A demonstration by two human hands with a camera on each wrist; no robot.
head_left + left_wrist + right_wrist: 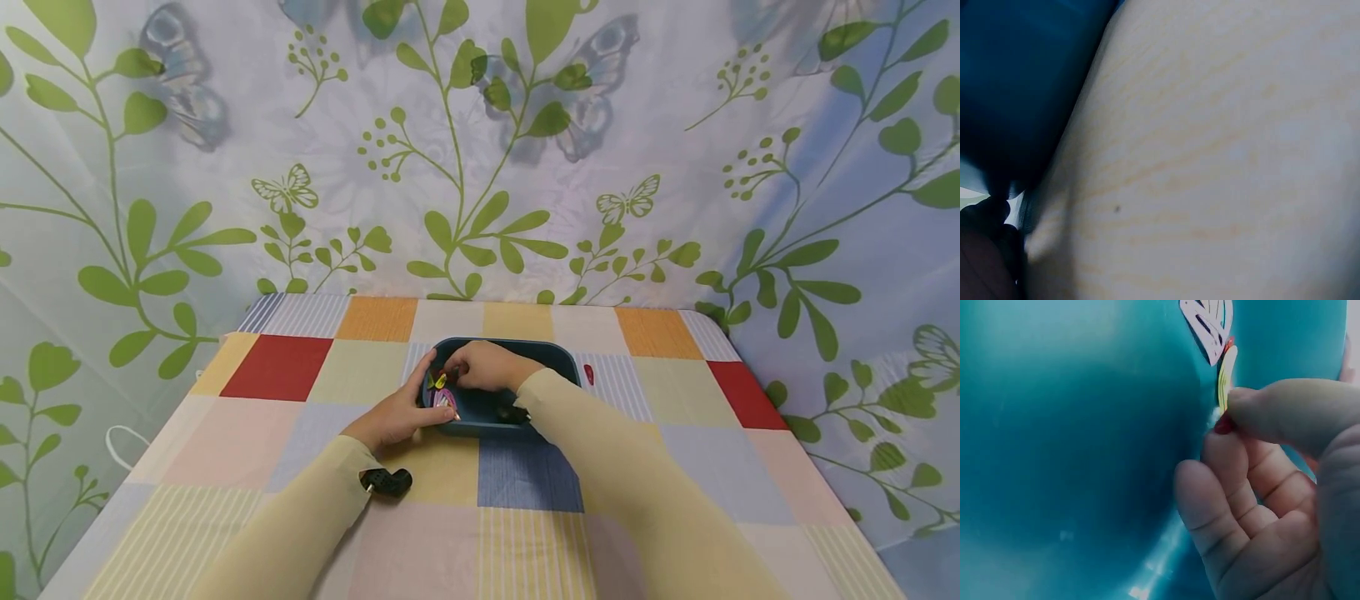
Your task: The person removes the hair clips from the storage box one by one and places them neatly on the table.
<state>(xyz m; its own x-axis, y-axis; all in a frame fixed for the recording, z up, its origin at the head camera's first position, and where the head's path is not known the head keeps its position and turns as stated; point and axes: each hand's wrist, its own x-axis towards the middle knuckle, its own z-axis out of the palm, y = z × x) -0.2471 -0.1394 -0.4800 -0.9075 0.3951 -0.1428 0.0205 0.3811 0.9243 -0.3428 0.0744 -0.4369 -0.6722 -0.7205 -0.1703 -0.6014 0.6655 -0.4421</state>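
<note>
A dark blue tray (491,430) with rounded corners stands on the table. My right hand (491,365) reaches inside it; thumb and fingertip pinch a small red hair clip (1224,424), mostly covered by them. Close beyond those fingertips is a yellow hair clip (1226,378), and past it lie pink snap hair clips (1207,328). My left hand (397,414) holds the tray at its near left corner, fingers along the left side and thumb over the front rim. In the left wrist view the tray's outer wall (1022,81) fills the upper left, with dark fingers at its lower edge.
Another red hair clip (589,375) lies on the table just right of the tray. A patchwork-patterned cloth (337,533) covers the table. Behind it hangs a leaf-print curtain (480,167). A white cable (112,446) loops beyond the left edge.
</note>
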